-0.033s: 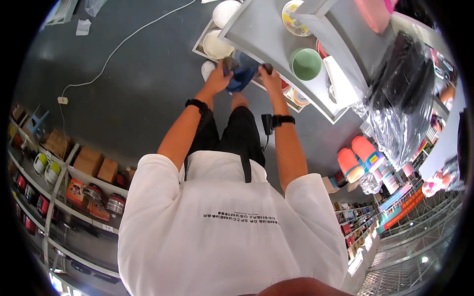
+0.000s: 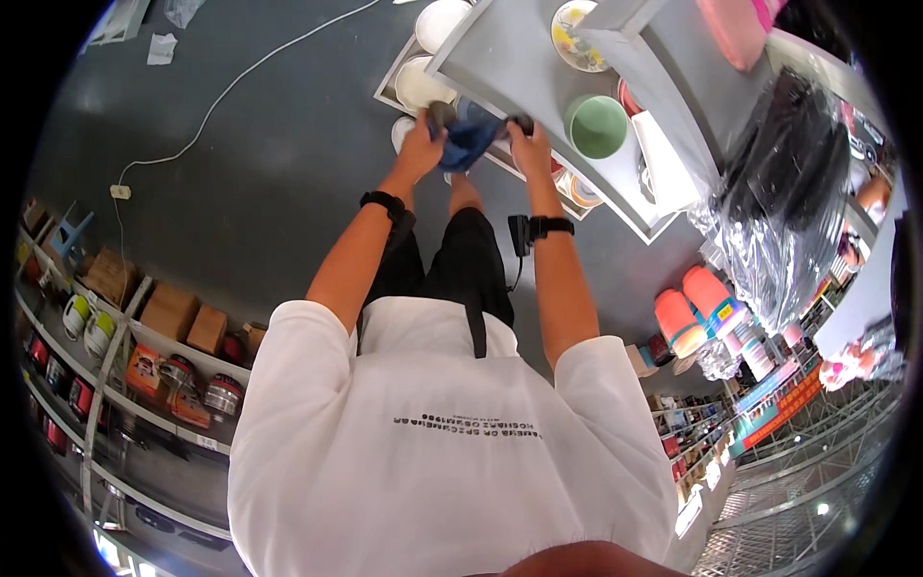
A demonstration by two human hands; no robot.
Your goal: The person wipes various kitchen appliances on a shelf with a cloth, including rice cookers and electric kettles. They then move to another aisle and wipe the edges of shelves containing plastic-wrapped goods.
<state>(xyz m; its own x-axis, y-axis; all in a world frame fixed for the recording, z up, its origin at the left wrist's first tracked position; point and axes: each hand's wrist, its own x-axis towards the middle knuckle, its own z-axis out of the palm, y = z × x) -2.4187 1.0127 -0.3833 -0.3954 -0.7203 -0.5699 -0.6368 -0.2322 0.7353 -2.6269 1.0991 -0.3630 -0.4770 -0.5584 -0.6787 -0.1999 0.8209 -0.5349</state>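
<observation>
In front of my knees, both hands hold a dark blue thing (image 2: 467,145), sagging between them like cloth. Dark rounded parts show at its two ends; blur hides its exact kind. My left hand (image 2: 418,152) is closed on the left end, and my right hand (image 2: 531,154) grips the right end. Just beyond them, cream-white bowls (image 2: 420,85) sit on the low shelf of a grey rack (image 2: 500,62). A green bowl (image 2: 596,127) stands on the upper shelf, to the right of my right hand.
A floral plate (image 2: 575,37) lies farther back on the rack. At the right hangs a plastic-wrapped black bundle (image 2: 779,173). Shelves with cardboard boxes (image 2: 173,313) and pots line the left. A white cable (image 2: 226,104) runs across the floor to a socket (image 2: 120,191).
My left hand has shifted slightly left and up. My right hand has moved a little to the right, and the blue thing is stretched slightly wider between them.
</observation>
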